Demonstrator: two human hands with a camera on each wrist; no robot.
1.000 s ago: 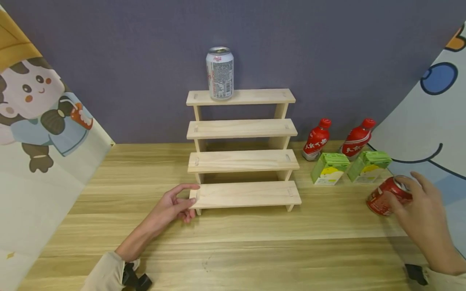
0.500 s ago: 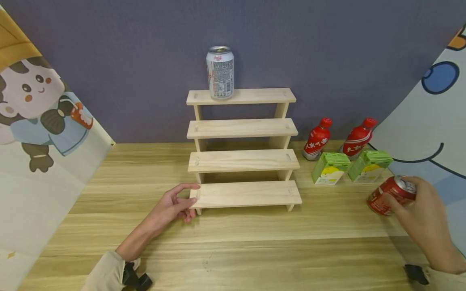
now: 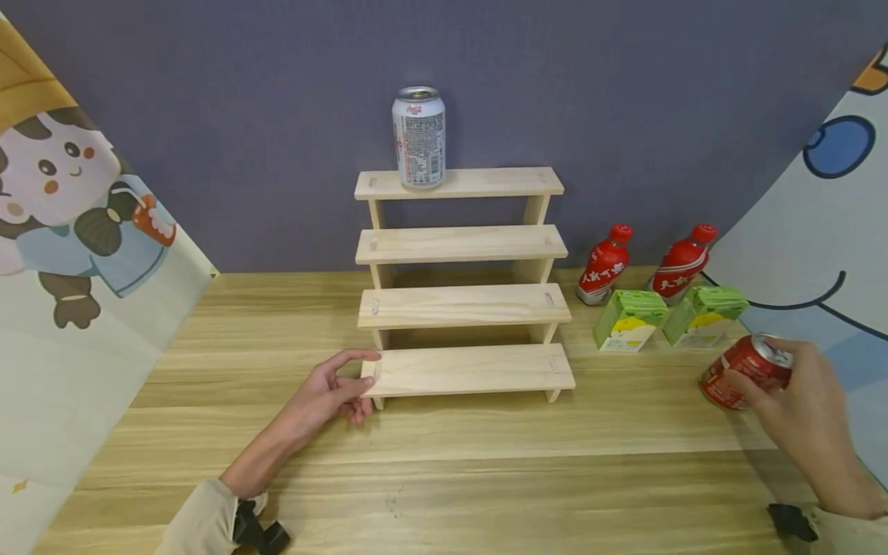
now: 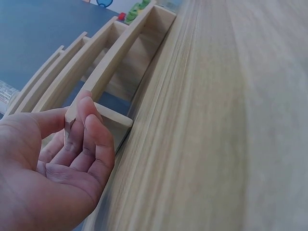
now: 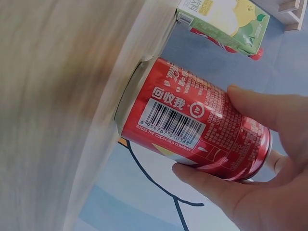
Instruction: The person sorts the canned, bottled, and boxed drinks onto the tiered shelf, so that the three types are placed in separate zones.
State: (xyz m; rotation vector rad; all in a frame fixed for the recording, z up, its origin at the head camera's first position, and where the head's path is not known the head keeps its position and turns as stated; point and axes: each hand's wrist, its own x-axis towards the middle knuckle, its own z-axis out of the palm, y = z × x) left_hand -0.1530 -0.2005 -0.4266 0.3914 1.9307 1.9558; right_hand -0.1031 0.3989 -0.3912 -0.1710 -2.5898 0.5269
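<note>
A stepped wooden display rack [image 3: 466, 370] with several tiers stands on the table against the back wall. My left hand [image 3: 324, 397] pinches the left end of its lowest board, thumb and fingers on either side of the board's edge in the left wrist view. Upright on the table at the right is a red Coca-Cola can [image 3: 737, 376]. My right hand [image 3: 805, 412] grips this can from its right side, thumb and fingers around the upper part; the barcode faces the right wrist camera [image 5: 173, 124]. A white Coca-Cola can [image 3: 420, 146] stands on the top tier, left of centre.
Between rack and right wall stand two red bottles [image 3: 604, 266] at the back. Two green juice cartons [image 3: 630, 320] sit in front of them, just behind the red can. Printed side walls [image 3: 83, 370] bound the wooden table [image 3: 444, 478] left and right.
My right hand's fingers have closed onto the red can, which has barely shifted. The left hand keeps its hold on the rack's lowest board.
</note>
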